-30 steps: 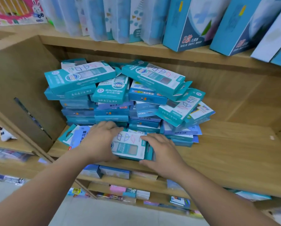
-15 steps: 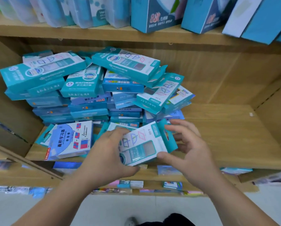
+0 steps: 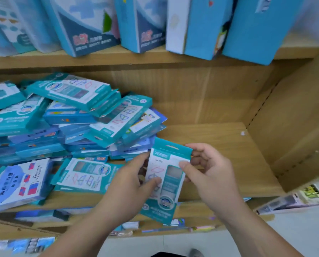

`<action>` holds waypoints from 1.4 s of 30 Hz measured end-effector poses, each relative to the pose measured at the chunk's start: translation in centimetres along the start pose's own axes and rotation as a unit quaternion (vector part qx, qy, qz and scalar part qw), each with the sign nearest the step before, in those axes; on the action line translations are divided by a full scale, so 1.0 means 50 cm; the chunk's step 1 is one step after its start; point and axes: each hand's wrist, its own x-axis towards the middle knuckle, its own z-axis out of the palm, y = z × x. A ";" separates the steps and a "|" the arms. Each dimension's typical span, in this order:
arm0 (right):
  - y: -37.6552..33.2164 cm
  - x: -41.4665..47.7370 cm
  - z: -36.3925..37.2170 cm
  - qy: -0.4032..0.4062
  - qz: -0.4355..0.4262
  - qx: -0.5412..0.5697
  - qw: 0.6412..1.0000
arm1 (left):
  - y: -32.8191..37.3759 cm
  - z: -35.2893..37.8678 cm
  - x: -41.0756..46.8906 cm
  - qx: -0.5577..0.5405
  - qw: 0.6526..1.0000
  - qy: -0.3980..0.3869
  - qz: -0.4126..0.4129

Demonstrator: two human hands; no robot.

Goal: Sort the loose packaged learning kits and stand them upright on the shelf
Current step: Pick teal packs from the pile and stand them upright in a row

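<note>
Kit (image 3: 167,184) pinched between our left hand (image 3: 125,193) and right hand (image 3: 210,175), fingers (image 3: 187,168) gripping its edges; none stands on shelf (image 3: 220,145) yet, whole pile (image 3: 62,127) left to sort.

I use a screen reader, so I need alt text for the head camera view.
The left hand and right hand pinch one teal kit nearly upright before a wooden shelf. A jumbled pile of similar kits lies on its left part.

We cannot read the blurred print on the held kit (image 3: 171,184), and the left hand (image 3: 129,190) covers its left edge. The view's left edge cuts the pile of kits (image 3: 62,123), the top edge the tall boxes (image 3: 92,25).
</note>
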 end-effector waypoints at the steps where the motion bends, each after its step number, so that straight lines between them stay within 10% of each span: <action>1: -0.003 0.014 -0.031 0.006 -0.008 0.000 1.000 | 0.018 0.022 0.016 -0.016 1.000 0.004 -0.002; 22: 0.159 0.173 -0.358 0.068 0.049 -0.101 0.991 | 0.197 0.375 0.364 -0.141 0.990 0.014 -0.003; 42: 0.179 0.322 -0.342 0.116 0.126 -0.202 0.964 | 0.209 0.446 0.563 0.037 0.985 0.156 0.069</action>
